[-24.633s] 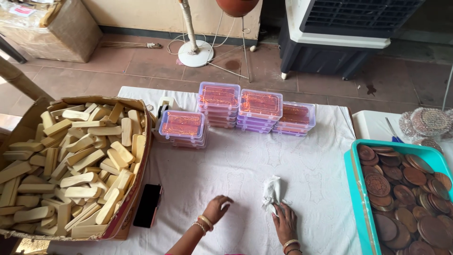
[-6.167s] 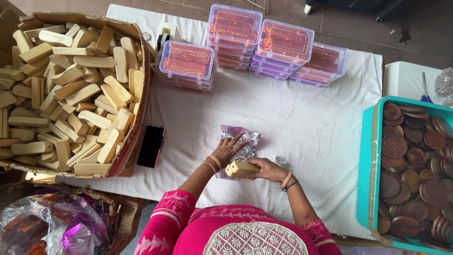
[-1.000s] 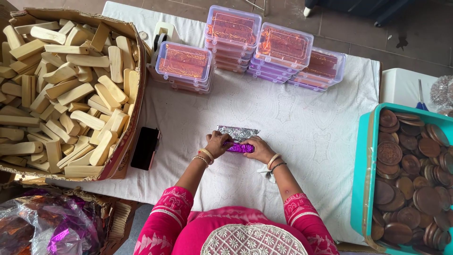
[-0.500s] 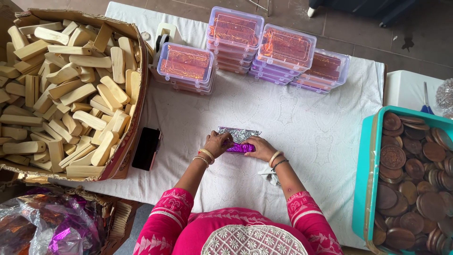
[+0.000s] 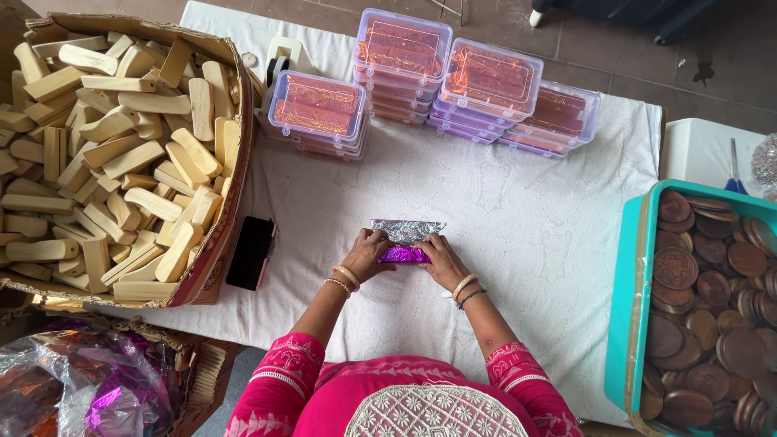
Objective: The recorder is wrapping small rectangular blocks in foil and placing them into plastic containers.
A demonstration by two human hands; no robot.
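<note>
On the white tablecloth point(image 5: 526, 218) lies a small block wrapped in shiny purple foil point(image 5: 401, 254), with the silver side of the foil sheet point(image 5: 407, 229) spread just beyond it. My left hand point(image 5: 368, 254) grips the block's left end. At the right end, my right hand point(image 5: 438, 259) presses the foil against the block. Both wrists wear bangles.
A cardboard box of pale wooden blocks point(image 5: 105, 146) fills the left. A black phone point(image 5: 250, 252) lies beside it. Stacked clear lidded boxes point(image 5: 441, 77) stand at the far side. A teal tray of brown round discs point(image 5: 704, 307) is at the right. Purple foil in a bag point(image 5: 97, 388) sits below left.
Both hands stay on the purple-foiled block, with only small shifts of the fingers. The view has drifted slightly.
</note>
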